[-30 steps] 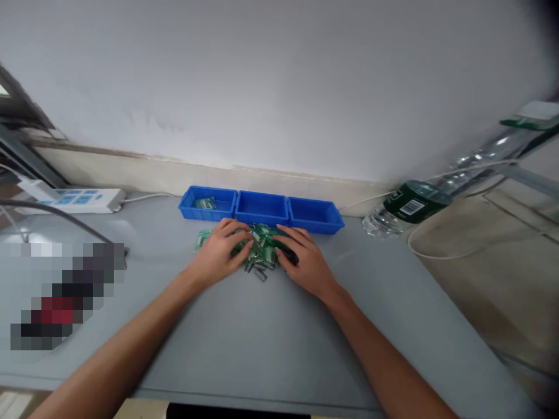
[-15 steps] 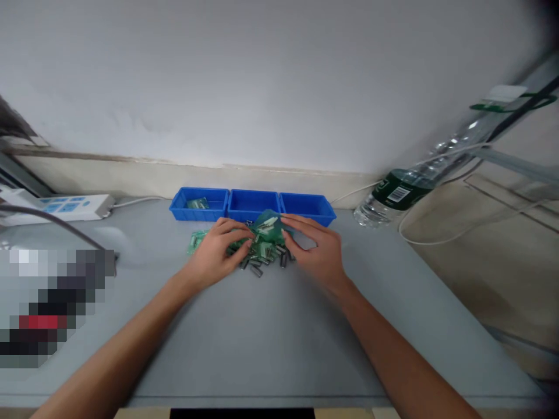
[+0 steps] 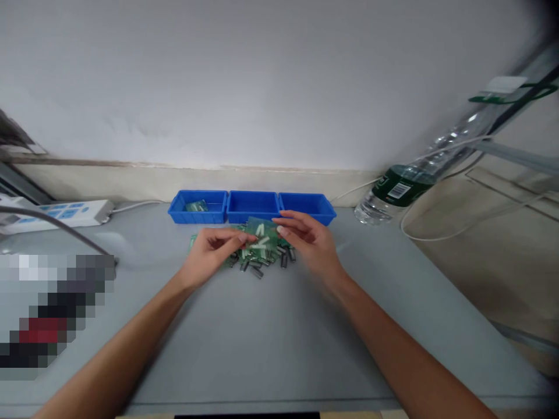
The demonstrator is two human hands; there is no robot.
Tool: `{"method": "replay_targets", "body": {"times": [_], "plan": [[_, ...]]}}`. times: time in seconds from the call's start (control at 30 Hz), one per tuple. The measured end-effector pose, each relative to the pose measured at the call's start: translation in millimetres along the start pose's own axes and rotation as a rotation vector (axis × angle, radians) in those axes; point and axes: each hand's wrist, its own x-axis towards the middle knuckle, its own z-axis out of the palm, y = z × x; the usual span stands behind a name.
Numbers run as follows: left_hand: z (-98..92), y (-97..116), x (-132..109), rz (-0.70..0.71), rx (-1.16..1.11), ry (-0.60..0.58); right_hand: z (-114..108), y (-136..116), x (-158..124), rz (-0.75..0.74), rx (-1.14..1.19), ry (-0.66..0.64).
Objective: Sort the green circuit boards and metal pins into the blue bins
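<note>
A small green see-through plastic bag point(image 3: 265, 237) with pale slim pieces in it is held up over a pile on the table. My left hand point(image 3: 208, 254) pinches its left side between thumb and index finger. At the bag's upper right edge, the thumb and index fingertips of my right hand point(image 3: 318, 247) close on it, the other fingers loosely curled. Dark metallic cylinder-like parts point(image 3: 257, 272) lie beneath, mixed with more green pieces. Both hands partly hide the pile.
Three joined blue trays stand along the wall: the left tray point(image 3: 197, 217) holds a small green packet point(image 3: 196, 205), beside the middle tray point(image 3: 253, 202) and right tray point(image 3: 306, 205). A large water bottle point(image 3: 399, 189) leans at the right. A white power strip point(image 3: 65, 212) lies left.
The bag has turned flatter towards me and lowered slightly. My left fingers have gone from reaching into the pile to pinching the bag; my right hand has shifted slightly left.
</note>
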Motion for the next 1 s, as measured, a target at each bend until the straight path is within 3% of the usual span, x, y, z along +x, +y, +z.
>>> {"method": "replay_targets", "body": {"times": [0.13,0.27,0.43,0.63,0.87,1.0], "plan": [[-10.1,-12,10,-0.006,-0.185,0.304,-6,6,-1,-0.226,-0.488,-0.016],[-20.7,-20,19,-0.058,-0.32,0.405,-8,17,-2,-0.341,-0.73,-0.175],[-21.3,-25,19,-0.058,-0.176,0.422,-3,26,-3,-0.373,-0.825,-0.28],[-9.9,-15,13,0.034,0.04,0.356,-5,28,-1,-0.51,-0.94,-0.247],[-2.5,-12,8,0.08,0.161,0.263,-8,19,-2,-0.637,-0.871,-0.028],[0.3,-9,6,0.098,0.215,0.193,-6,9,-1,-0.415,-0.559,0.154]]}}
